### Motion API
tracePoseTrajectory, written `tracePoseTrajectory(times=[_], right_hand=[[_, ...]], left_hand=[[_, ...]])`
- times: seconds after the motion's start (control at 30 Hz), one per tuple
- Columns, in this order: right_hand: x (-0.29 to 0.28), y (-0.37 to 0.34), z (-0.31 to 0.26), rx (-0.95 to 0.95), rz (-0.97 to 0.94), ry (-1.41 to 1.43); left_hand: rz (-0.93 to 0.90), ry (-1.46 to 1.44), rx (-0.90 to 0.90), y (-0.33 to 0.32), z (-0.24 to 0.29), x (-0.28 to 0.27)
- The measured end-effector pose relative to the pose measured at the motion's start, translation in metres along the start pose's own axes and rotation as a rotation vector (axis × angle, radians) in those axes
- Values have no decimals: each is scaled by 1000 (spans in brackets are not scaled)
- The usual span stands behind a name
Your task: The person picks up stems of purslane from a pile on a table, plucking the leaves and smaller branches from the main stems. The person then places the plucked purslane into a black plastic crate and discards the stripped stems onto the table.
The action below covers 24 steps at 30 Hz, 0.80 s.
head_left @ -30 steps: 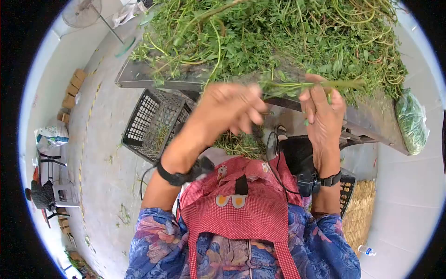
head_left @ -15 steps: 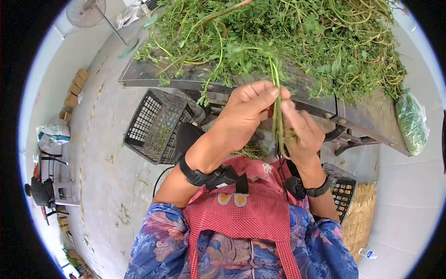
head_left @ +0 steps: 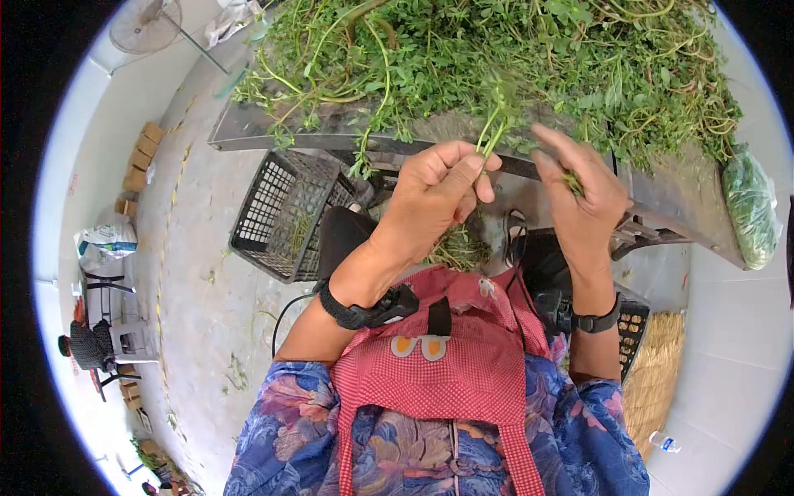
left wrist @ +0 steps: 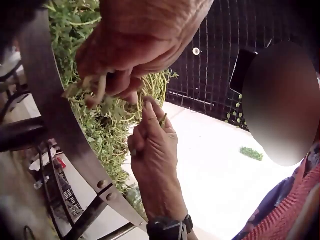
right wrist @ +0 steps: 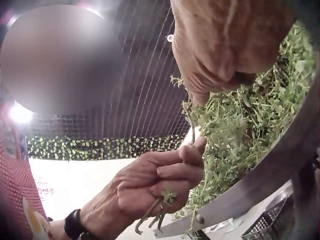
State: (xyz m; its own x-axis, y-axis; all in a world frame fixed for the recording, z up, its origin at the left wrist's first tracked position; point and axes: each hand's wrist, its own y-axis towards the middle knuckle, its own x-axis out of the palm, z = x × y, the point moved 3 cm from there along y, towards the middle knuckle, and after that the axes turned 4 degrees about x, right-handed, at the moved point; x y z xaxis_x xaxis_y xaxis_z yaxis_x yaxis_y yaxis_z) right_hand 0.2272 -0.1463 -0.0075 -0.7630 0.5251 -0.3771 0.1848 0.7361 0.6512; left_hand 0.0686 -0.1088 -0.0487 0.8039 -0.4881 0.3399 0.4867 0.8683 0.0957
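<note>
My left hand (head_left: 442, 190) pinches a few leafy green stems (head_left: 494, 132) between thumb and fingers, their leafy ends pointing away toward the table. In the right wrist view, the lower ends of the stems (right wrist: 160, 212) hang out below its palm. My right hand (head_left: 585, 194) is to the right, apart from the left hand, with fingers bent around a short green stem piece (head_left: 572, 183). That piece (left wrist: 164, 120) also shows by its thumb in the left wrist view. Beyond both hands, a large heap of leafy greens (head_left: 529, 62) covers the dark table (head_left: 269, 124).
A black plastic crate (head_left: 277, 215) with some stems stands on the floor at left. Cut greens (head_left: 455, 248) lie below, between the legs. A clear bag of greens (head_left: 751, 207) sits on the table's right end. Another crate (head_left: 633, 324) is by the right arm.
My right hand moved in to the stems beside the left hand, then pulled away to the right with a short piece. My left hand swung inward and now holds the stems upright.
</note>
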Motion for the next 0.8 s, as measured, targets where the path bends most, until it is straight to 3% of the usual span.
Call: tracePoseTrajectory(times=[0.1,0.17,0.23,0.27,0.3,0.37,0.5,0.8], right_hand=[[8,1,5,-5,-9,-30],[12,1,10,19,-12,-28],[11,-5,19,195,2,183],[14,-12,23,373,-81,324],[15,-17,23,375,-88,325],[25,-30,28,422,-306,290],[37,-45,30,500,-446,370],[52,-63,48,449,-410,324]], left_hand=[[-30,0,3,2,-3,-3],[-73,-213,-106,1,1,-6],[-16,-293,-94,4,-2,-6],[20,-363,-59,8,-3,-8],[28,-365,-60,10,-4,-12],[-49,-423,2,13,-7,-16],[-34,-476,4,14,-12,-18],[51,-530,-12,10,-11,-17]])
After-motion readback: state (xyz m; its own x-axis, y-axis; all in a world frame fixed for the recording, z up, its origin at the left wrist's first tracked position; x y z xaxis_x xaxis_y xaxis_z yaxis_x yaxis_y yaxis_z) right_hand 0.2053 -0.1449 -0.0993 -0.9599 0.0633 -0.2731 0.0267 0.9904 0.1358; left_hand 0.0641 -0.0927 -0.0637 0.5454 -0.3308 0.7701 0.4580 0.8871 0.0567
